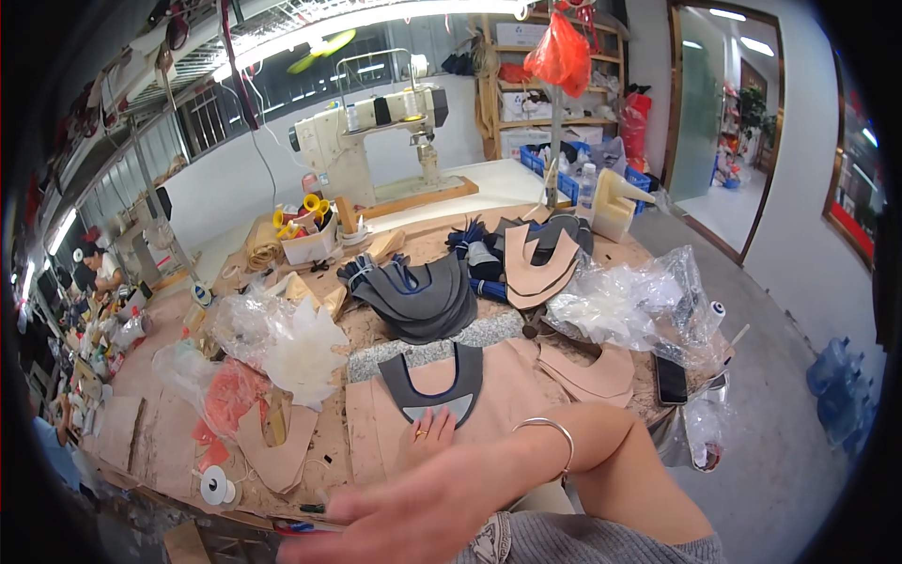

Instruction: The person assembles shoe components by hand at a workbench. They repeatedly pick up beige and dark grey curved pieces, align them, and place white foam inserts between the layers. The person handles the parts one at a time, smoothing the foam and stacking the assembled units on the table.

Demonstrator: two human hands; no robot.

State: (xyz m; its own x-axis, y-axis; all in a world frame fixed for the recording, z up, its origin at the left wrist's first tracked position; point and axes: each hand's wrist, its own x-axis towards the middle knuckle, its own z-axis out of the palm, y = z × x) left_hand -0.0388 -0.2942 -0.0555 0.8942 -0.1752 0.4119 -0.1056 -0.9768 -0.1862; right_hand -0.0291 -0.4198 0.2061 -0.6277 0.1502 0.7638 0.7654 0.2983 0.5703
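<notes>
A grey U-shaped shoe upper piece with blue edging lies on a pinkish-tan sheet in front of me. Across its curved end sits a pale grey patch. My left hand, a ring on one finger, rests with flat fingers on the patch; my right arm hides the rest of it. Crossing in front to the left, my right hand is blurred, its fingers stretched and apart, with nothing visible in them. A stack of similar grey pieces lies just beyond, beside tan U-shaped pieces.
Clear plastic bags with white pieces lie left and right. A thread spool stands near the front left edge, a phone at the right. Behind are a sewing machine and a white bin of tools. Another person sits far left.
</notes>
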